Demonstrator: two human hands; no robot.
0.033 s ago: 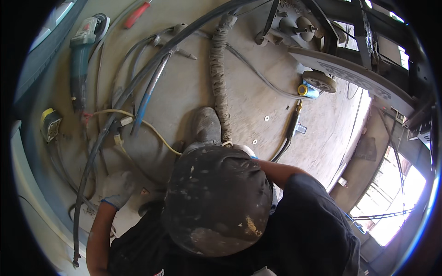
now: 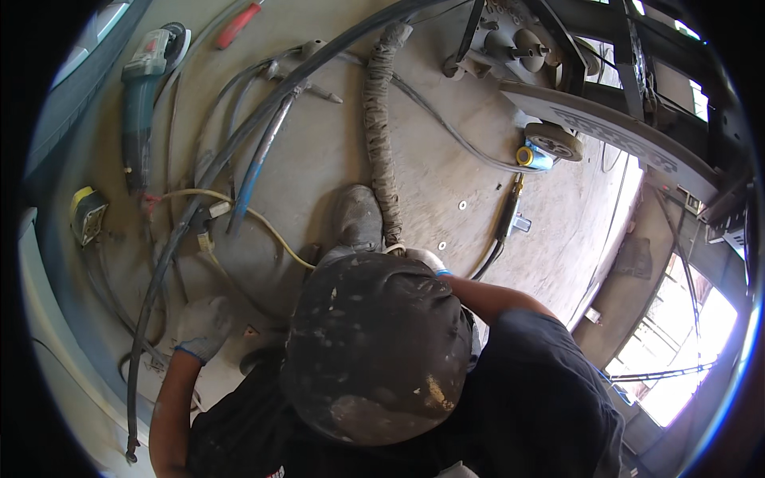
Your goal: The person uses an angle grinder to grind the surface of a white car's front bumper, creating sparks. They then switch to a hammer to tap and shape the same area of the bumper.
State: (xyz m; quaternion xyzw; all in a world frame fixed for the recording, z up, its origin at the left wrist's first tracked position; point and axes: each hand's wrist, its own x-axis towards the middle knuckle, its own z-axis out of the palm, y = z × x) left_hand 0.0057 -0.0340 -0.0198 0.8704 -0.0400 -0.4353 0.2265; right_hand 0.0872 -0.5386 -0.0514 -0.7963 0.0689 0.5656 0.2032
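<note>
My left hand (image 2: 205, 328), in a pale work glove with a blue cuff, is low at the left by the floor, beside a thick black cable (image 2: 162, 267). Its fingers are indistinct, and I see nothing held. My right hand (image 2: 428, 260), also gloved, reaches in from the right near the lower end of a cloth-wrapped hose (image 2: 379, 127). A dark, stained, rounded cloth shape (image 2: 378, 350) covers part of it, hiding the fingers and anything in them. A dusty shoe (image 2: 358, 215) stands against the hose. Near my left hand, a cream cord (image 2: 259, 219) crosses the floor.
A teal angle grinder (image 2: 139, 111) and a yellow-black socket block (image 2: 88, 217) lie at the left. A red-handled tool (image 2: 237, 25) is farther back. A metal frame with a wheel (image 2: 555, 141), a blue-yellow cylinder (image 2: 532, 157) and a black-handled torch-like tool (image 2: 508, 213) occupy the right.
My right forearm and gloved hand have shifted very slightly. The left hand and the things on the floor look the same.
</note>
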